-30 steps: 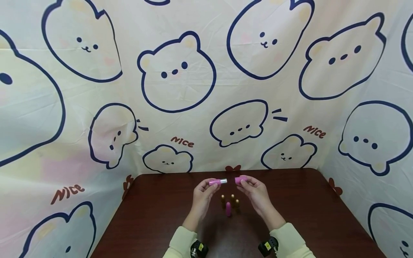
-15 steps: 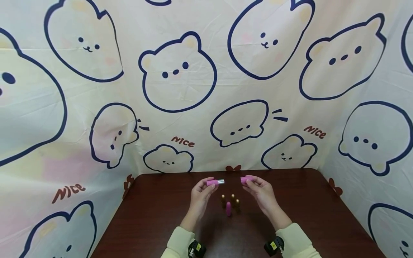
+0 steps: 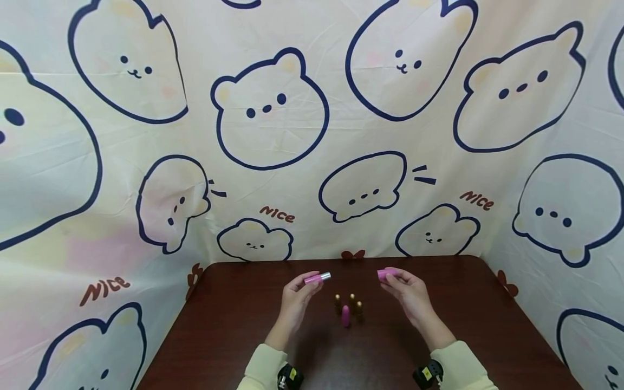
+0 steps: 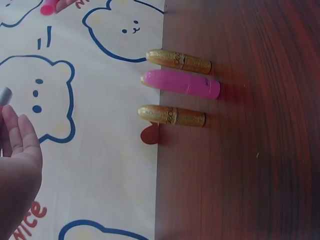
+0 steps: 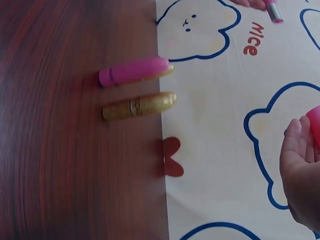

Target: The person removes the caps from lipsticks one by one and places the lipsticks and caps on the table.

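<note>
My left hand (image 3: 294,299) pinches an uncapped pink lipstick tube (image 3: 317,278), its silver collar pointing right and slightly up. Its pink cap (image 3: 385,273) is between the thumb and fingers of my right hand (image 3: 410,295), level with the tube and apart from it. Both hands are raised near the table's far edge. Below and between them, a capped pink lipstick (image 3: 346,316) stands upright. Behind and beside it are three gold lipsticks (image 3: 359,310), also upright. The left wrist view shows a gold lipstick (image 4: 177,61) on each side of the pink lipstick (image 4: 182,83).
The dark wooden table (image 3: 234,336) ends at the back against a hanging cloth (image 3: 273,189) printed with bear faces. More of this cloth covers both sides. A black wrist camera (image 3: 290,375) sits on the left sleeve and another wrist camera (image 3: 428,374) on the right.
My hands have moved apart, the left with the tube to the left and the right with the cap to the right. The tube has tilted slightly upward. The standing lipsticks have not moved.
</note>
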A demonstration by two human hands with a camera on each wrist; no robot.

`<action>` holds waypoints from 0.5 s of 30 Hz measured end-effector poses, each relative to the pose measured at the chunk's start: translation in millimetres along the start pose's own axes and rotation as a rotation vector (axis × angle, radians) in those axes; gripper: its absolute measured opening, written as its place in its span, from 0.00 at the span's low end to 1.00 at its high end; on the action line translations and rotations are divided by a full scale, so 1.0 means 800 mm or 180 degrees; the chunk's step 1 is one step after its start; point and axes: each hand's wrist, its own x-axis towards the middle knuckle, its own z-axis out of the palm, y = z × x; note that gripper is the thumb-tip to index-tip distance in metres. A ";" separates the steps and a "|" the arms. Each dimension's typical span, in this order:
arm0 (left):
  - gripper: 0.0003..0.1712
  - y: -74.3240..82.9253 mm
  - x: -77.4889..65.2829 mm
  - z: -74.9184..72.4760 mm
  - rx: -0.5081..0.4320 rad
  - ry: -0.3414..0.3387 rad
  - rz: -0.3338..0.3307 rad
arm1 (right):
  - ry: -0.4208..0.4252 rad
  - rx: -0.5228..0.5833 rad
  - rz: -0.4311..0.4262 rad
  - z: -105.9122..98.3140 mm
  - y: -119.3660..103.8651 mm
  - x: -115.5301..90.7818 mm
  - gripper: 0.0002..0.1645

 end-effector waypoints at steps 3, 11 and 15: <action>0.20 0.001 0.000 -0.005 0.0062 0.0039 0.0028 | 0.0021 -0.0090 -0.0011 -0.011 -0.002 0.001 0.23; 0.21 0.002 0.001 -0.022 0.0208 0.0071 0.0049 | 0.0091 -0.0317 -0.0061 -0.041 -0.006 0.004 0.23; 0.19 0.005 0.001 -0.030 0.0310 0.0171 0.0038 | 0.0126 -0.0392 -0.0079 -0.055 -0.008 0.005 0.22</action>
